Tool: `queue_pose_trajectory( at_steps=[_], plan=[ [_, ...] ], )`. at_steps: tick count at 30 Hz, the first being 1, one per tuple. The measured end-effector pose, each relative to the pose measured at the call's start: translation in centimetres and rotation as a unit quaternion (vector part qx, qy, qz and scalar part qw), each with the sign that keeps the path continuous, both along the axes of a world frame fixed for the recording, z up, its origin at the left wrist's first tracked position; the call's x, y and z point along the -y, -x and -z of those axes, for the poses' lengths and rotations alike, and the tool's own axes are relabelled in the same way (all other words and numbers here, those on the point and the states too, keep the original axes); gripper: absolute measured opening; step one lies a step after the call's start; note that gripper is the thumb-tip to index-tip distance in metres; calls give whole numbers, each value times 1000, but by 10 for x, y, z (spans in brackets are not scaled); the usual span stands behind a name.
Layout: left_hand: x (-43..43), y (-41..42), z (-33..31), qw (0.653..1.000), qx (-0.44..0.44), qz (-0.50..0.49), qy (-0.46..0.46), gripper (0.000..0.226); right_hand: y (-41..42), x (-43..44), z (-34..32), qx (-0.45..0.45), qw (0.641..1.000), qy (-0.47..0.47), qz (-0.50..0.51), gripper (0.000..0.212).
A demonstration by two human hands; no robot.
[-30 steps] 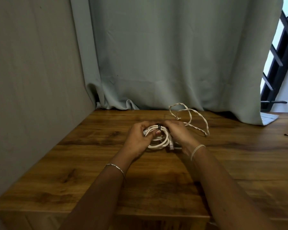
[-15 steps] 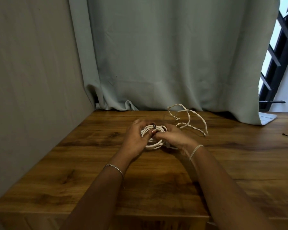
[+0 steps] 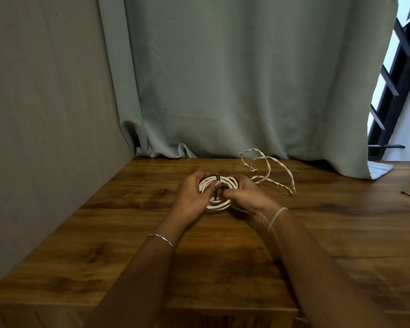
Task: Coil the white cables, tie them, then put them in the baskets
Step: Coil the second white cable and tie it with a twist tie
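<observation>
Two hands, left hand [image 3: 191, 193], right hand [image 3: 249, 197], in close grip on white cable coil [image 3: 217, 206].

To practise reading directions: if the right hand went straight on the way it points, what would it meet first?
Probably the left hand, facing the right hand across the coiled white cable both hold; depth is unclear.

- It looks like a room in a home, set up as a simple work corner.
- A wood-grain desk [image 3: 223, 268] fills the lower half of the frame.
- A long grey-green curtain [image 3: 234, 79] hangs across the top centre, its hem bunched on the desk.
- A plain wall [image 3: 45, 102] closes the left side.
- A window with dark bars [image 3: 393, 86] shows daylight at the upper right.
</observation>
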State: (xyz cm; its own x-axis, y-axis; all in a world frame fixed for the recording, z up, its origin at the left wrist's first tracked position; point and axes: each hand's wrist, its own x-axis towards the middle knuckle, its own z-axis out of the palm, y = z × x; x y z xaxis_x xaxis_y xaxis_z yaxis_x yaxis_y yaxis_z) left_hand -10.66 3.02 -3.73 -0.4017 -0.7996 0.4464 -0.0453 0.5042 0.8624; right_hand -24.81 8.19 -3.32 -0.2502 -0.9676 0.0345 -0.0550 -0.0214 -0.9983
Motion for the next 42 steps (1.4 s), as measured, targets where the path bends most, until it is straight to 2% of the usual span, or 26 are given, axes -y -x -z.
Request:
queue_pose_trajectory(
  at_steps=[6,10,15,21,23,28,37,42],
  plan=[
    [3,-1,0,998,-12,26,-56,18,-3,-1,-1,-103,992,58,51,42],
    [2,1,2,996,-9,36,-78,15,-3,-1,0,-200,973,83,80,42],
    [0,0,-3,984,-55,60,-158,17,-6,-1,2,-323,927,136,131,38],
    [6,-2,-1,979,-57,61,-185,23,-10,-4,1,-422,862,231,158,38],
    [6,-1,0,979,-58,61,-186,24,-10,-5,0,-416,860,249,157,35],
    [9,-3,0,976,-58,66,-200,28,-7,-4,-3,-318,902,266,122,26],
    [6,-5,-2,974,-63,74,-203,26,-4,-3,-4,-341,893,273,109,24],
    [6,-7,-4,968,-83,82,-223,25,-4,-4,-2,-320,913,244,72,20]
  ],
)
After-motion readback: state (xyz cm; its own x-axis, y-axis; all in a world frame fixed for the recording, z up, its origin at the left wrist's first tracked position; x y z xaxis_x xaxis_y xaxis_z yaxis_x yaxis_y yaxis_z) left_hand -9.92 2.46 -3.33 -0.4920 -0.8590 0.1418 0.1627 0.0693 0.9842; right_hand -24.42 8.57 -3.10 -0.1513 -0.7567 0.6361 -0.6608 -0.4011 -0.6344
